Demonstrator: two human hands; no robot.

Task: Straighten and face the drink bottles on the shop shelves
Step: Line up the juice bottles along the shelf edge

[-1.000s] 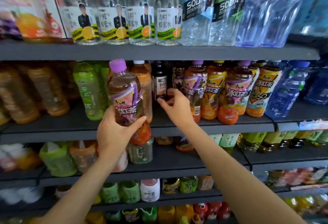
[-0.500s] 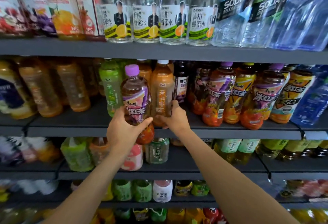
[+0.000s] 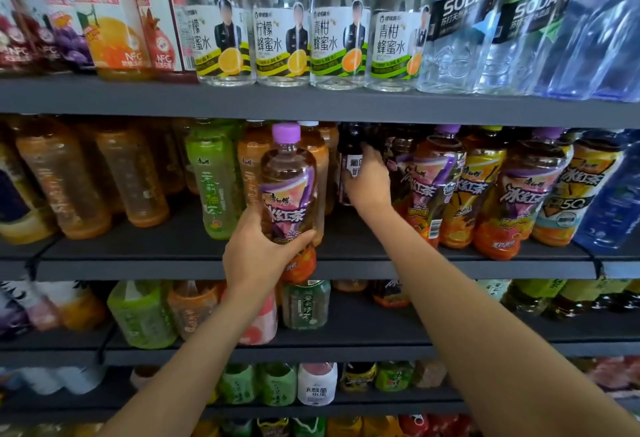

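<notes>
From the head view, the person stands close to the shelves with both arms up at the middle shelf [image 3: 346, 263]. The left hand [image 3: 258, 256] grasps a tea bottle [image 3: 289, 201] with a purple cap, fingers and thumb curled round its lower body below the label; the bottle is upright, held out in front of the shelf edge and not standing on it, its label facing out. The right hand [image 3: 367, 182] reaches deeper in and has its fingers curled round a dark bottle [image 3: 349, 163] standing back in the row, between the orange bottles [image 3: 313, 163] on its left and the row of matching tea bottles [image 3: 431, 187] on its right. The held bottle looks full to the shoulder, so I would judge it fairly heavy for one hand, with thin plastic walls that give a little if squeezed hard. The shrink label is glossy and probably slick; the waist just under it, where the hand already sits, seems the surest place to hold, or the neck below the cap for turning. The dark bottle is smaller and should be lighter, but it sits tight among neighbours, so a hold high on its shoulder would likely bring it forward without knocking the others. Whether it is glass or plastic I cannot tell.
</notes>
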